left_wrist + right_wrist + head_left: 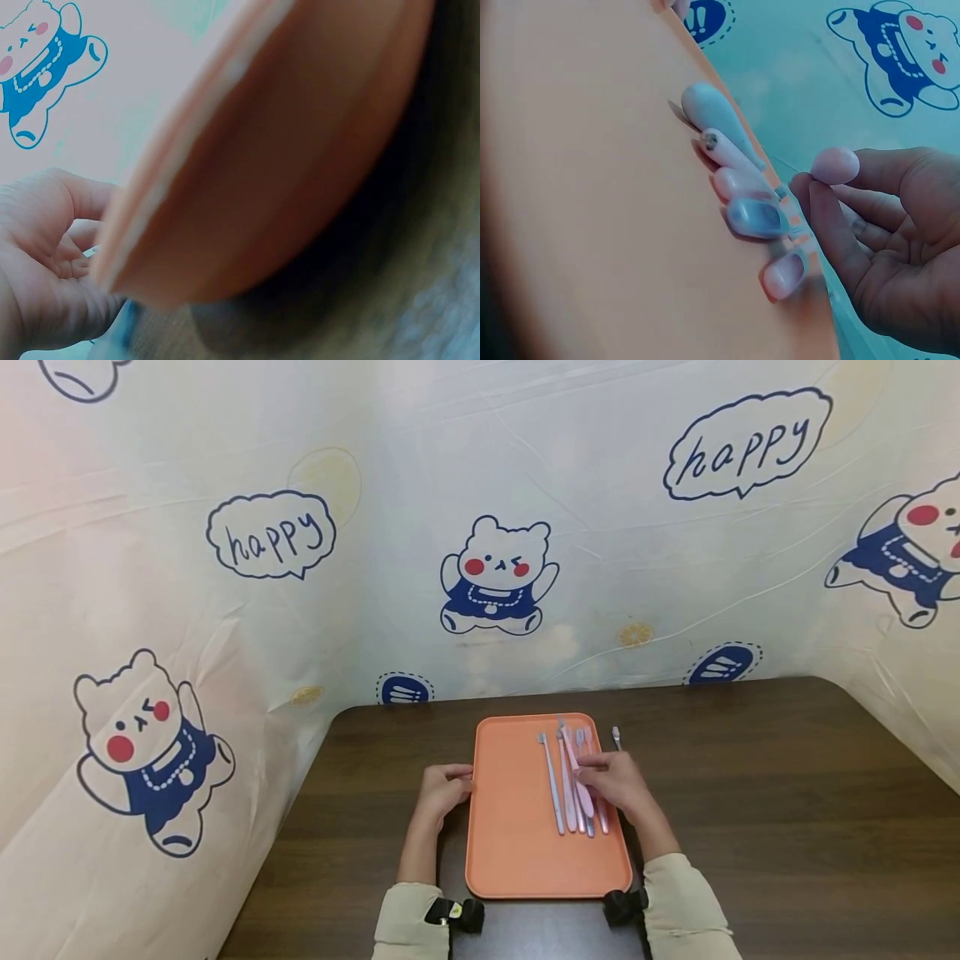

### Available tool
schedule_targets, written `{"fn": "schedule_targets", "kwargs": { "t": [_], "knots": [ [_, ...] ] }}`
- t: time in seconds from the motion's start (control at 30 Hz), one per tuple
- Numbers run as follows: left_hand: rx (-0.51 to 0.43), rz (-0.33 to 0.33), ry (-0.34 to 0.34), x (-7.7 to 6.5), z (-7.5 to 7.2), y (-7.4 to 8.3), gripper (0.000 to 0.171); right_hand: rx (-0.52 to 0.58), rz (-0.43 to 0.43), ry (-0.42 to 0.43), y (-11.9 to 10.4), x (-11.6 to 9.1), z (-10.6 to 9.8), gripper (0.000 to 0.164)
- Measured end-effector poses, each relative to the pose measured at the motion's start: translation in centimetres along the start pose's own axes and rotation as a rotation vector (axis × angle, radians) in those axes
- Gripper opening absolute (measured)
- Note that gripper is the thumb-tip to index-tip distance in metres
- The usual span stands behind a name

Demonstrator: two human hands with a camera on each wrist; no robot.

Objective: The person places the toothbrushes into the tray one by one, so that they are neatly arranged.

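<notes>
On an orange tray (pixel 517 860) lie several toothbrushes in a loose row toward its right side, heads pointing away from me. Leftmost among them is a light blue toothbrush (pixel 552 785). My right hand (pixel 621 783) pinches a pink toothbrush (pixel 587 803) between thumb and fingers, over the others; the rounded end of its handle faces the right wrist camera. At the tray's left edge, my left hand (pixel 441 792) holds the rim with thumb and curled fingers. In the left wrist view, the tray's side wall hides the fingertips.
Beyond my right hand, another toothbrush (pixel 617 737) shows its head off the tray's right edge, its handle hidden behind the hand. The dark wooden table (pixel 780 793) extends to both sides. A printed curtain (pixel 405 552) hangs behind its far edge.
</notes>
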State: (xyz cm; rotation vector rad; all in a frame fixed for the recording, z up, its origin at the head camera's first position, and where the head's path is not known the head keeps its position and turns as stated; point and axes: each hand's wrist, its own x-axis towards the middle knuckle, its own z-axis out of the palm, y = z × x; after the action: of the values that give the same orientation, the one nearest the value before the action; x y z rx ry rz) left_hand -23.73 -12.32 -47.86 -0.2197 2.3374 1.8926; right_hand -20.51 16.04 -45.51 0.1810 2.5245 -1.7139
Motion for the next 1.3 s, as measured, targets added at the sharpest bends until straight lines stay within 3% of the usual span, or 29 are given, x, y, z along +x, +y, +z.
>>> {"fn": "schedule_targets", "kwargs": {
  "t": [0.23,0.7,1.3],
  "knots": [
    [0.000,-0.001,-0.003,0.0,0.0,0.0,0.034,0.017,-0.030,-0.004,-0.1,0.0,0.8,0.033],
    [0.011,-0.003,-0.006,-0.1,0.0,0.1,0.034,0.013,-0.008,-0.008,-0.3,0.1,1.5,0.032],
    [0.015,-0.013,-0.020,-0.4,-0.1,0.5,0.036,-0.135,-0.066,0.049,-0.7,0.1,2.1,0.030]
  ]
}}
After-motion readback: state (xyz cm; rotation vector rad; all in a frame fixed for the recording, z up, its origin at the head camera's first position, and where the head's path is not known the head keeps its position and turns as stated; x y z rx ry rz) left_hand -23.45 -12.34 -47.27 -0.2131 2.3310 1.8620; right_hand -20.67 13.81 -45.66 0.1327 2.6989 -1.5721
